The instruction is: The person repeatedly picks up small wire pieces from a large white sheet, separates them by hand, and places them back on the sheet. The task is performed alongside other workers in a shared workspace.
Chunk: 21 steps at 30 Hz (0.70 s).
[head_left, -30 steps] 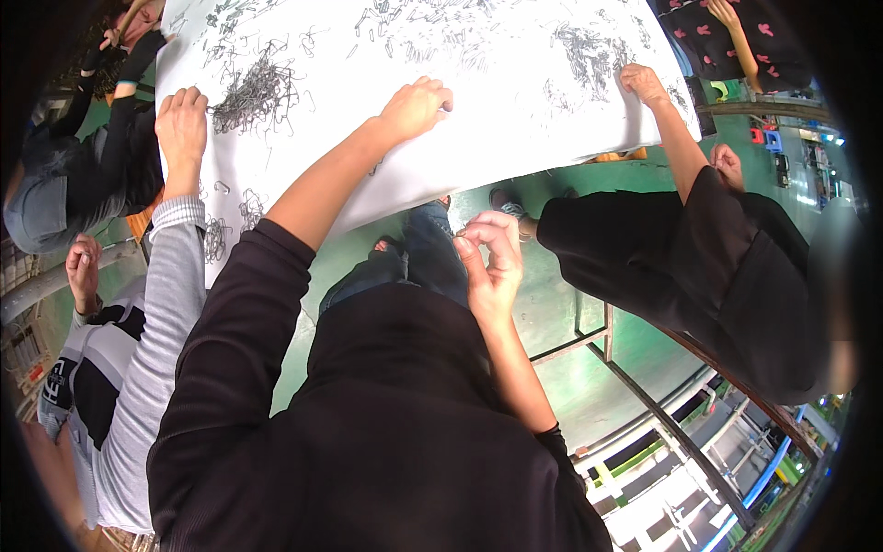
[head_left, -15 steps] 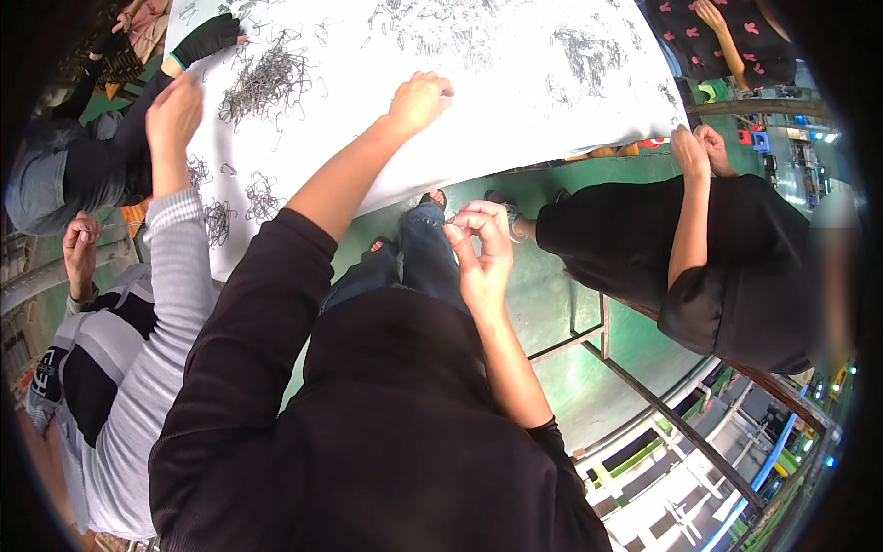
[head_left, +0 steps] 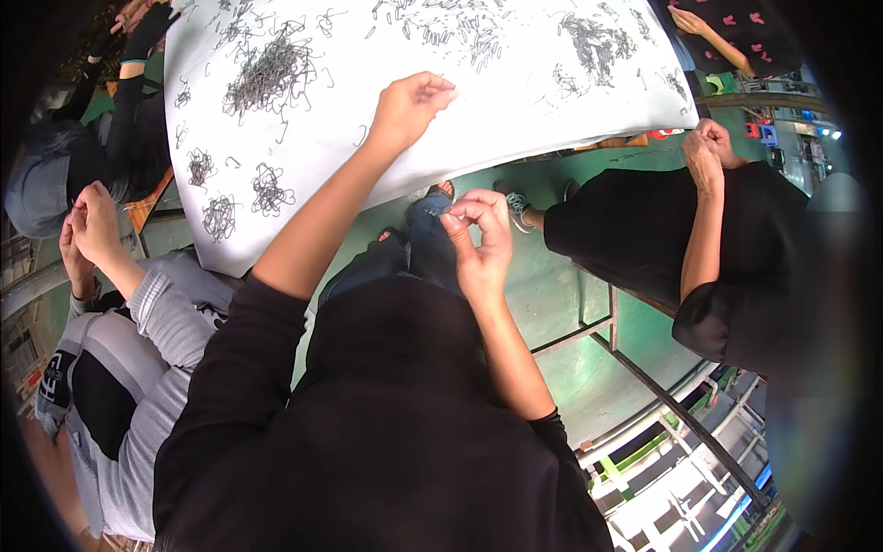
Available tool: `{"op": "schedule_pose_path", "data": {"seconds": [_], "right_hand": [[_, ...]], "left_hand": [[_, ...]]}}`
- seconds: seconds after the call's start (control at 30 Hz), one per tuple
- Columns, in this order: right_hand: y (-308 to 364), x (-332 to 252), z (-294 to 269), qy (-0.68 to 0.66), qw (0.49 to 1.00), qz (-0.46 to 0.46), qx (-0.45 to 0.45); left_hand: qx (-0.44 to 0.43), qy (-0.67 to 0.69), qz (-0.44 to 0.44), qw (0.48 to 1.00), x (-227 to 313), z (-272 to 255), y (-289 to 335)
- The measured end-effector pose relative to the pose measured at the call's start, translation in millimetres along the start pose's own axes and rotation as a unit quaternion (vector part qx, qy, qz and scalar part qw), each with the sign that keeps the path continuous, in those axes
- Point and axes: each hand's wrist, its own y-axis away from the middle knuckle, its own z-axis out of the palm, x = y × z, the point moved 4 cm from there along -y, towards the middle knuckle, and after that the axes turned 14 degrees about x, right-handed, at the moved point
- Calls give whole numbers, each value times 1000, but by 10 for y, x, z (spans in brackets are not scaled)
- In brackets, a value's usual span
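The grip of the left hand (head_left: 414,110) is loosely curled, thumb and fingers near one another; whether anything lies between them cannot be told. The right hand (head_left: 483,237) has its thumb and forefinger brought together in a pinch, but any piece there is too small to make out.

Take the large tangled pile of dark wire hooks (head_left: 271,78) on the white tabletop (head_left: 533,110) as landmark. The left hand is over the tabletop to its right; the right hand is lower, off the tabletop edge, right of the pile and nearer the body. Small hook bunches (head_left: 269,190) sit on the pile's near side, and loose dark pieces (head_left: 455,37) scatter to its right.

The step in hand appears to be fingertip handling of single small pieces. The next move calls for a light, exact pinch, and for separating one hook cleanly, since tangled wire could drag its neighbours along.
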Motion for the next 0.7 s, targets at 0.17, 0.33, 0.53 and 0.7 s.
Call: {"op": "schedule_pose_path", "data": {"seconds": [0.17,0.33,0.53,0.7], "right_hand": [[-60,-58,25,1,1000,0,7],[-112,-99,102,5,1000,4,-7],[-153,-153,168,6,1000,-23,-17],[-218,-122,278,25,996,-49,-65]], "left_hand": [[-35,120,-80,989,453,-290,819],[-25,118,-123,985,680,-385,1077],[8,51,-86,995,796,-506,1199],[71,27,-16,997,821,-625,1255]]}}
